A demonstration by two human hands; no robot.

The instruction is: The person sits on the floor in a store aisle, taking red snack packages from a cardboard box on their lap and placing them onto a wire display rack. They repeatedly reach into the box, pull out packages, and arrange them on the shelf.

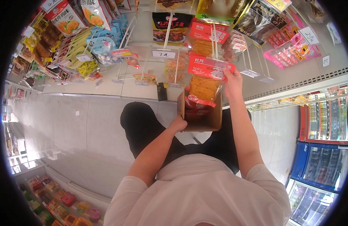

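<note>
My right hand (232, 80) grips the upper right corner of a snack packet (205, 86) with a red header and a clear window showing orange-brown pieces. The packet hangs upright at the end of a display hook, its lower edge over an open cardboard box (202, 123). Whether the hook passes through its header, I cannot tell. Around the box's left wall curls my left hand (178, 123), holding it above my lap. Dark red packets (197, 108) lie inside the box, partly hidden. Behind the held packet hangs a similar red-topped packet (206, 39).
Wire display hooks (169, 31) with price tags (163, 54) jut out towards me. Hanging packets crowd the left (68, 22) and right (294, 50). A small black box (162, 91) stands at the shelf's bottom edge. Drink fridges (321, 162) line the right; a low goods display (58, 200) is behind left.
</note>
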